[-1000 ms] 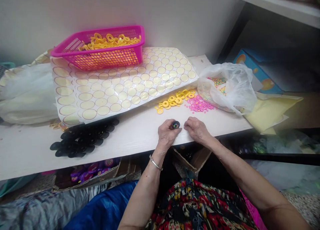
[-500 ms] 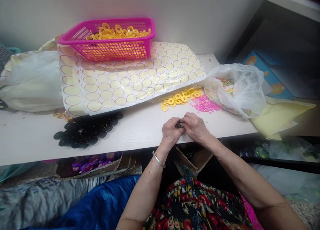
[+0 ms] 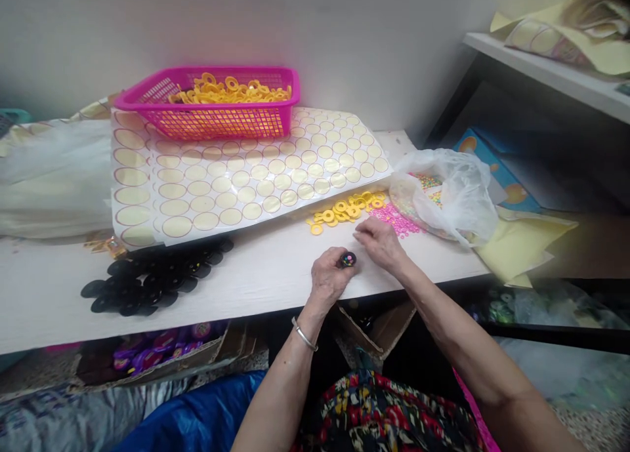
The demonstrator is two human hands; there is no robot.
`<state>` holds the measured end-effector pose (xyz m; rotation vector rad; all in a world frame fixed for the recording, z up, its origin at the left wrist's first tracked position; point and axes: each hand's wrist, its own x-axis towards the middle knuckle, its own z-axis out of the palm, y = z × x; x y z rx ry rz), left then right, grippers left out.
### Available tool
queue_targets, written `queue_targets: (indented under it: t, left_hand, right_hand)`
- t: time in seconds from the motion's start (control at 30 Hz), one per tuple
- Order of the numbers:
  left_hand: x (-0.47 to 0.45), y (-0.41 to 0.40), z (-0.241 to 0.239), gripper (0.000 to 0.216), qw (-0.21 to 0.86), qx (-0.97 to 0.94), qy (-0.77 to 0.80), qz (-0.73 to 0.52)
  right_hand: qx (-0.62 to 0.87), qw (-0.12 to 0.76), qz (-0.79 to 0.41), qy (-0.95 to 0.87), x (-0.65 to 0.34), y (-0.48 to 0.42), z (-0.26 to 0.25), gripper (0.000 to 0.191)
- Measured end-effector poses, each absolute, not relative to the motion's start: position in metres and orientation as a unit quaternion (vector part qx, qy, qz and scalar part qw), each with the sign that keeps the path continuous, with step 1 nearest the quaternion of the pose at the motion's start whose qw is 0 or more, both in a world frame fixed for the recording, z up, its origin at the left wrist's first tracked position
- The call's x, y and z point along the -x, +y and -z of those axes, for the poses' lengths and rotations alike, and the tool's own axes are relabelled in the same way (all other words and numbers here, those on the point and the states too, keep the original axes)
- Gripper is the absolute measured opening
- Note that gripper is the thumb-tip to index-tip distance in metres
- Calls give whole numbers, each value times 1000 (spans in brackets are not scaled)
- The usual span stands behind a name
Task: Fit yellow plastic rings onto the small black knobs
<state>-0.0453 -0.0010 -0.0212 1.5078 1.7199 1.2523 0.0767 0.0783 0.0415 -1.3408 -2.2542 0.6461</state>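
My left hand [image 3: 331, 276] is closed around a small black round container [image 3: 348, 260], whose upturned end shows tiny coloured beads inside. Just right of it and slightly higher, my right hand [image 3: 382, 243] is raised over the table with fingertips pressed together; whatever they may pinch is too small to see. A pile of yellow plastic rings [image 3: 344, 209] lies beyond my hands. Beside those rings, small pink beads [image 3: 396, 221] are spread close to my right fingers. Several black round-ended pieces [image 3: 152, 281] are heaped at the left on the white table [image 3: 256, 275].
A pink basket [image 3: 221, 121] of yellow pieces stands on sticker sheets [image 3: 246, 189] printed with ovals. At right are an open plastic bag [image 3: 462, 196] of coloured beads and yellow paper [image 3: 522, 242]. A cardboard box [image 3: 216, 353] with purple items sits below the table edge.
My hands, together on the black container before, have come apart. The right has moved away toward the pink beads; the left keeps the container, its beaded end now visible. The view has tilted upward.
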Motion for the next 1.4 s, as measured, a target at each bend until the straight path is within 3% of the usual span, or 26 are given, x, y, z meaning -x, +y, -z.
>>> queue_targets:
  t: [0.2,0.37,0.53,0.73,1.03,1.17,1.3,1.4]
  left_hand:
    - [47,-2,21,25,274,-553,634,-466]
    - [47,-2,22,23,278,-546,633,-472]
    - [48,-1,23,25,276,-551,632,-470]
    - [47,-1,20,25,277,-553,637,-461]
    - [46,-1,20,25,266,-555,634,-468]
    - [46,0,22,32,274,-544,634,-476]
    - [46,0,22,39,287,-523,639,-486]
    - [45,0,21,34,290,-518,639,-489]
  right_hand:
    - [543,172,-109,-815,-57,128,-29,32]
    - [538,143,-38,-830,-34,138,-25,26]
    - [513,119,-43,-849,-25,147,-28,21]
    - [465,163,-17,-870,-63,117,-30,26]
    - [408,72,8,-910,-121,43,-8,30]
    - [453,82,-13,-888,-117,41,-9,35]
    - [480,82,-31,-873,-111,48,-13,24]
    - [463,135,-69,-873,-108,49,-18,24]
